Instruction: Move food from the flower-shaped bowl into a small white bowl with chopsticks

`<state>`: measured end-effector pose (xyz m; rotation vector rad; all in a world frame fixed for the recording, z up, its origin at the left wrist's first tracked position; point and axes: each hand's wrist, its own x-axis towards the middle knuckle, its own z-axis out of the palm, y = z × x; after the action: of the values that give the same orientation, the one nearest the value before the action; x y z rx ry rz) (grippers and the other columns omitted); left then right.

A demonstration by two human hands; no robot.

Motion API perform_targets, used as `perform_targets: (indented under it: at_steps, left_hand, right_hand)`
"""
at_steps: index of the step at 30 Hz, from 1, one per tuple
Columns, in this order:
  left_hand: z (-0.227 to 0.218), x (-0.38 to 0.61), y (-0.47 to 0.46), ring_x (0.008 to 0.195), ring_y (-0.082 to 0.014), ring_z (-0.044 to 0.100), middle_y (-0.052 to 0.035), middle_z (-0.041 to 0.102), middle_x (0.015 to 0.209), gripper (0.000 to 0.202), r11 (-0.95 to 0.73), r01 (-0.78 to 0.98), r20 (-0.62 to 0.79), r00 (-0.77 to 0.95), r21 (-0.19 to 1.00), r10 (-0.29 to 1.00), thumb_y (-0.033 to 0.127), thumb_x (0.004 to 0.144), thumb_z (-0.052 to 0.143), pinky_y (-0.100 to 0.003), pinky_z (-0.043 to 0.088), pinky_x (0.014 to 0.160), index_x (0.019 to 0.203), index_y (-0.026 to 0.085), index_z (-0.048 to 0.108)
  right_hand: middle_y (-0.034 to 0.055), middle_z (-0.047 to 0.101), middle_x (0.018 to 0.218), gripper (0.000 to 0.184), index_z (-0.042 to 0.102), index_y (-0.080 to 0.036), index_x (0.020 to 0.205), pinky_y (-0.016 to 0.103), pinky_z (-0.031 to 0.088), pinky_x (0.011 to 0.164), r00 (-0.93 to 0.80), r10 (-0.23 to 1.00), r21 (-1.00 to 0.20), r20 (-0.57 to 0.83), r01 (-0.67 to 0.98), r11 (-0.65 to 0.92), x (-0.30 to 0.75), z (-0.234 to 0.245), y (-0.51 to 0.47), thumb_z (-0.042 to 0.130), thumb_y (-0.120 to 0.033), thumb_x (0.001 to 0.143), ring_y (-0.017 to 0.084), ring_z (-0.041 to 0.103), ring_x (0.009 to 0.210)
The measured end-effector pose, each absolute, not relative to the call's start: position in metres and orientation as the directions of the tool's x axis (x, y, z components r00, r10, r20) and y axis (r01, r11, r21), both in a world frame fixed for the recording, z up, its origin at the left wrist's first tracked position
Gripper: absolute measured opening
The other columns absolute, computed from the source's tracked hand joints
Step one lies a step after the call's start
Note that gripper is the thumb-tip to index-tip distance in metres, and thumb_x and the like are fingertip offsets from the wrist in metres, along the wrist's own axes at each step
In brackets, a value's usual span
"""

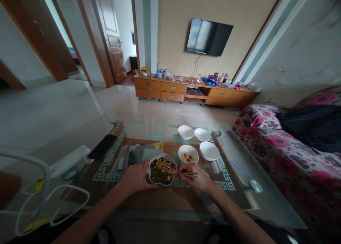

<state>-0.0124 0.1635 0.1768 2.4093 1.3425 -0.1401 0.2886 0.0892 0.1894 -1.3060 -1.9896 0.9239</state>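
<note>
My left hand (137, 178) is wrapped round the side of a flower-shaped bowl (151, 178) filled with mixed beans and grains (161, 167), green, tan and dark. In my right hand (194, 178) is a pair of wooden chopsticks (191, 174), their tips reaching over the right side of that bowl among some pale pieces. Just beyond my right hand stands a white bowl (195, 152) with pale slices and a few reddish bits in it. Behind and beside it are three more white bowls, one at the right (209, 151), with nothing visible inside.
Everything stands on a glass coffee table (266, 190) with a patterned border. A dark phone (102, 147) and a white power strip (70, 162) lie at the left, near a white cable (85, 192). A flowered sofa (282, 141) is on the right; a low cabinet (173, 87) stands far off.
</note>
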Motion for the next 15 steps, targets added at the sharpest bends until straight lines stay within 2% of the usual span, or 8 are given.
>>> perform_targets:
  at_steps: [4, 9, 15]
  left_hand:
    - [0.177, -0.012, 0.163, 0.115, -0.0479, 0.073, -0.0175, 0.077, 0.126, 0.095, -0.477, 0.839, -0.247, 0.536, 0.262, 0.807, 0.089, 0.063, 0.076, -0.055, 0.057, 0.098, 0.133, 0.026, 0.061]
    - [0.176, -0.011, 0.164, 0.118, -0.0467, 0.073, -0.0177, 0.076, 0.129, 0.100, -0.467, 0.837, -0.243, 0.534, 0.284, 0.810, 0.086, 0.065, 0.076, -0.054, 0.056, 0.100, 0.141, 0.025, 0.057]
    - [0.179, -0.009, 0.163, 0.115, -0.0457, 0.074, -0.0184, 0.078, 0.123, 0.102, -0.466, 0.838, -0.247, 0.533, 0.283, 0.809, 0.087, 0.067, 0.074, -0.053, 0.056, 0.097, 0.142, 0.021, 0.056]
  right_hand:
    - [0.0004, 0.069, 0.077, 0.018, 0.062, -0.022, 0.085, 0.026, 0.043, 0.061, -0.354, 0.928, -0.801, 0.117, 0.519, 0.299, 0.291, 0.188, 0.090, 0.062, -0.030, 0.102, 0.016, 0.060, 0.066]
    - [0.0017, 0.071, 0.079, 0.021, 0.065, -0.023, 0.086, 0.029, 0.048, 0.067, -0.277, 0.941, -0.797, 0.194, 0.515, 0.315, 0.303, 0.195, 0.093, 0.062, -0.036, 0.102, 0.019, 0.065, 0.071]
    - [0.0013, 0.070, 0.076, 0.028, 0.063, -0.024, 0.083, 0.030, 0.046, 0.065, -0.033, 0.974, -0.791, 0.223, 0.577, 0.201, 0.341, 0.211, 0.097, 0.063, -0.046, 0.100, 0.020, 0.065, 0.068]
